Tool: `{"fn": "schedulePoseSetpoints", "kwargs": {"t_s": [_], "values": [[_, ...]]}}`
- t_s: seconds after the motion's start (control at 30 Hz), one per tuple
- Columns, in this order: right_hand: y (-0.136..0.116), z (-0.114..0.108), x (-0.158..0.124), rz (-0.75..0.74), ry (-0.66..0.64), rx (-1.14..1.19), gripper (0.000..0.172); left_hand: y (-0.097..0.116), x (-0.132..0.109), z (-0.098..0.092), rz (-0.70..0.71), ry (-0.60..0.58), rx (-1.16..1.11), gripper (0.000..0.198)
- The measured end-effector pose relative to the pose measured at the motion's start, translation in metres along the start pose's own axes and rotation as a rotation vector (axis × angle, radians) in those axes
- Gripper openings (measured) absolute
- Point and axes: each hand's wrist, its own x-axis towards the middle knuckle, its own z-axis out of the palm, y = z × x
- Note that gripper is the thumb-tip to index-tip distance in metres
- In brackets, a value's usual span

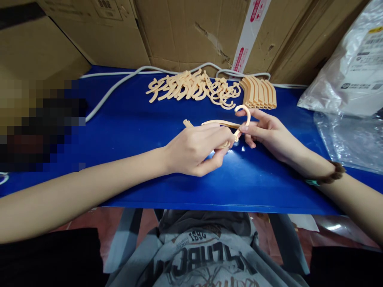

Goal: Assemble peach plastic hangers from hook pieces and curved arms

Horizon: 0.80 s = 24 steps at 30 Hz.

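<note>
Over the blue table, my left hand is closed around the middle of a peach plastic hanger body. My right hand pinches a peach plastic hook at the hanger's right end, fingers pressed on it. Both hands meet at the joint between hook and hanger. Farther back lies a loose pile of peach hooks. A tidy stack of peach hanger bodies sits beside it on the right.
Cardboard boxes wall off the back of the table. A white cable runs along the rear edge. Clear plastic bags lie at the right. A blurred patch covers the left. My lap shows below the front edge.
</note>
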Motion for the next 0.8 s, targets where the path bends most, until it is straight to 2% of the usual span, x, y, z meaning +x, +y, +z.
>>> {"fn": "schedulePoseSetpoints", "kwargs": {"t_s": [0.1,0.27,0.37,0.53,0.67,0.8], "values": [[0.0001,0.0003,0.0005,0.001,0.019,0.015,0.059,-0.0022,0.0000,0.0042,0.013,0.003,0.074,0.018],[0.0002,0.0003,0.0001,0.003,0.029,0.033,0.055,-0.0039,-0.0009,0.0069,-0.136,-0.024,0.167,0.030],[-0.0001,0.0000,0.0002,0.004,0.033,0.037,0.052,-0.0030,-0.0007,0.0058,-0.139,-0.042,0.149,0.036],[-0.0015,0.0002,0.0009,0.009,0.041,0.054,0.052,-0.0013,-0.0010,0.0006,-0.094,-0.135,0.276,0.044],[-0.0012,0.0008,0.0005,-0.009,0.037,0.049,0.052,0.0001,-0.0009,-0.0016,-0.201,-0.238,0.334,0.049],[0.0007,0.0020,0.0003,-0.043,0.029,0.053,0.051,0.0013,0.0006,-0.0009,-0.269,-0.276,0.332,0.047]]}}
